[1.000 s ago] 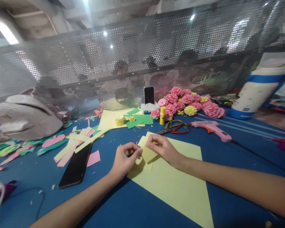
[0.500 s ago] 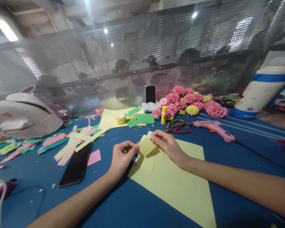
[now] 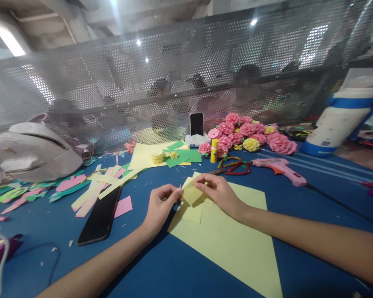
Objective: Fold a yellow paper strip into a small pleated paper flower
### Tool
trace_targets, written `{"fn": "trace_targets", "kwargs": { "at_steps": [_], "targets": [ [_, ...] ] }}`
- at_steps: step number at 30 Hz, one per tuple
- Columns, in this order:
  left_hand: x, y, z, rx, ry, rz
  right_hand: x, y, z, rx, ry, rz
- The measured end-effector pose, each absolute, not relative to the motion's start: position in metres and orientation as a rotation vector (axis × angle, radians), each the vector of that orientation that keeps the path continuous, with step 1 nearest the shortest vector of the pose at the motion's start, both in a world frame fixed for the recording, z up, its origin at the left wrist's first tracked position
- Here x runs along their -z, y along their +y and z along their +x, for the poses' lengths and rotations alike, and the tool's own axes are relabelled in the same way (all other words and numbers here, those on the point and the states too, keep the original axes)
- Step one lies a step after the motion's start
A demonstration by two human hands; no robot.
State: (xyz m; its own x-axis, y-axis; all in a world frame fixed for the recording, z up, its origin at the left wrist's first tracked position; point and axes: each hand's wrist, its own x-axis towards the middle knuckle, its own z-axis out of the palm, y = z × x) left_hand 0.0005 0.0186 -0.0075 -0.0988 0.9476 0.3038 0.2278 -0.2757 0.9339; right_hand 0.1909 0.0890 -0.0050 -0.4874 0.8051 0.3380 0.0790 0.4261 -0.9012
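Note:
A small square of yellow paper [image 3: 191, 193] is held between both hands just above a large yellow sheet [image 3: 233, 240] lying on the blue table [image 3: 180, 269]. My left hand [image 3: 158, 207] pinches the small piece's left edge with thumb and fingers closed. My right hand [image 3: 217, 191] grips its upper right edge, fingers curled over it. Another small yellow piece [image 3: 189, 213] lies under the hands on the big sheet.
A black phone [image 3: 101, 217] lies left of my left hand among pink, yellow and green paper scraps [image 3: 90, 186]. Scissors [image 3: 231, 166], a pink glue gun [image 3: 279, 169], a glue stick [image 3: 214, 150], paper flowers [image 3: 248, 134] and a standing phone [image 3: 196, 123] lie beyond. A white bag [image 3: 34, 151] sits far left, a bottle [image 3: 342, 116] far right.
The small yellow piece has been lifted and turned between the fingers; my right hand shifted slightly up and right, while the left hand kept its pinch.

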Motion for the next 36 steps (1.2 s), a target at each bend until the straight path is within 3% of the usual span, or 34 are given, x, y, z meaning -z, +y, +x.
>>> {"fn": "trace_targets", "kwargs": {
  "at_steps": [15, 36],
  "targets": [
    [0.011, 0.022, 0.005, -1.191, 0.987, 1.6, -0.007, 0.079, 0.193, -0.946, -2.063, -0.472],
    [0.016, 0.027, 0.002, -1.27, 0.955, 1.501, -0.001, 0.083, 0.19, -1.045, -1.935, -0.688]
  ]
}}
